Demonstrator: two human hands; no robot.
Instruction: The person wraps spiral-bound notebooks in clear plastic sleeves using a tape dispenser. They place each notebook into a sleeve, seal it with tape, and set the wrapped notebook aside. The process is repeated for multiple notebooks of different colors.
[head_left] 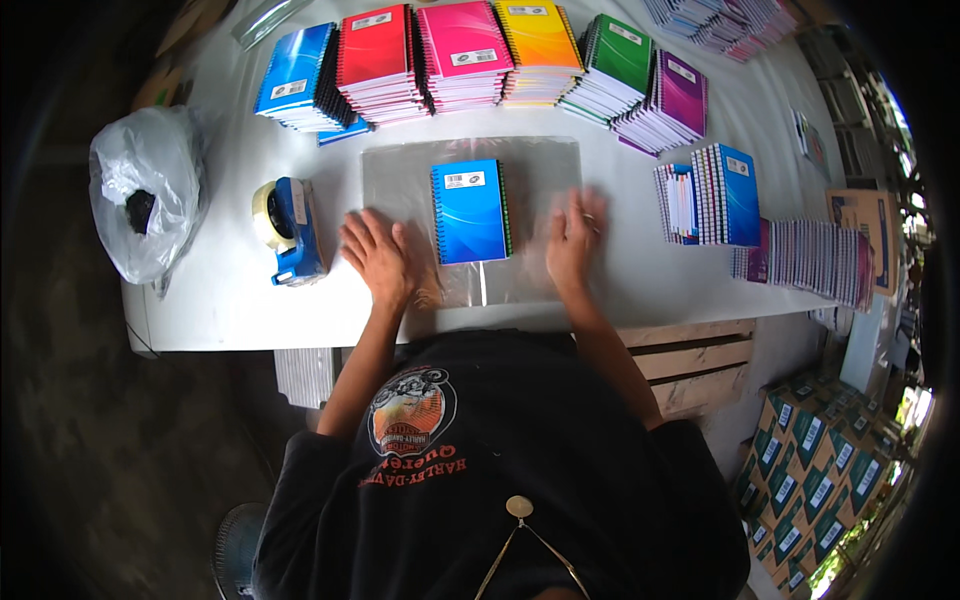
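Note:
A blue spiral notebook (470, 215) lies in the middle of a clear plastic sheet or bag (400, 165), with green spiral binding showing along its right edge, so at least one more notebook seems to be under it. My left hand (377, 252) rests on the plastic's left edge, fingers spread, holding nothing. On the other side my right hand (572, 240) is over the plastic's right part, its fingers stretched and blurred by motion. Neither hand touches the notebook. To the left of my left hand stands a blue tape dispenser (292, 230) with a roll of clear tape.
Along the table's far side stand stacks of blue (297, 75), red (375, 50), pink (462, 45), yellow (540, 45), green (615, 60) and purple notebooks (675, 100). More notebooks (730, 195) stand at the right. A plastic bag (150, 190) hangs at the left edge. Cartons (815, 480) sit lower right.

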